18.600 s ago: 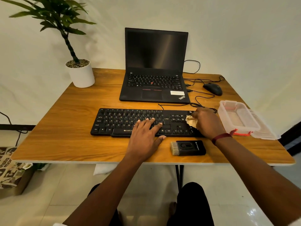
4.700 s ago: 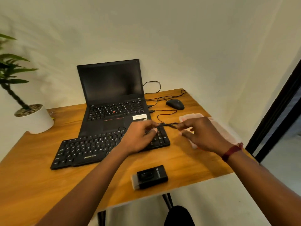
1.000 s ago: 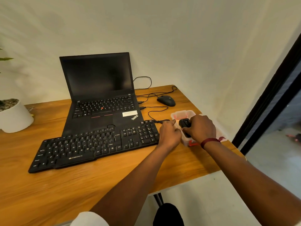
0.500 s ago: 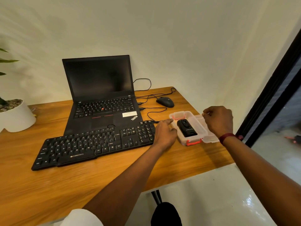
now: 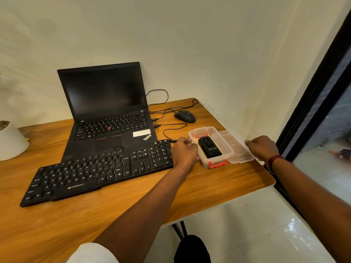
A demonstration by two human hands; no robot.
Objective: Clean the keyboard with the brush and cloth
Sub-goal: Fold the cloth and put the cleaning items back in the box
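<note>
Head view: my left hand [image 5: 183, 153] covers the keyboard's [image 5: 98, 170] right end, fingers curled against the clear box [image 5: 227, 149]; whether they grip it I cannot tell. My right hand [image 5: 261, 148] has fingers curled at the lid's [image 5: 237, 149] far edge; grip unclear. The cloth is not visible. The black brush [image 5: 209, 149] lies inside the box. The black keyboard lies askew before the laptop [image 5: 106, 111].

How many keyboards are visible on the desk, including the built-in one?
2. The black keyboard lies at the front of the desk; the laptop's built-in keyboard is just behind it.
</note>
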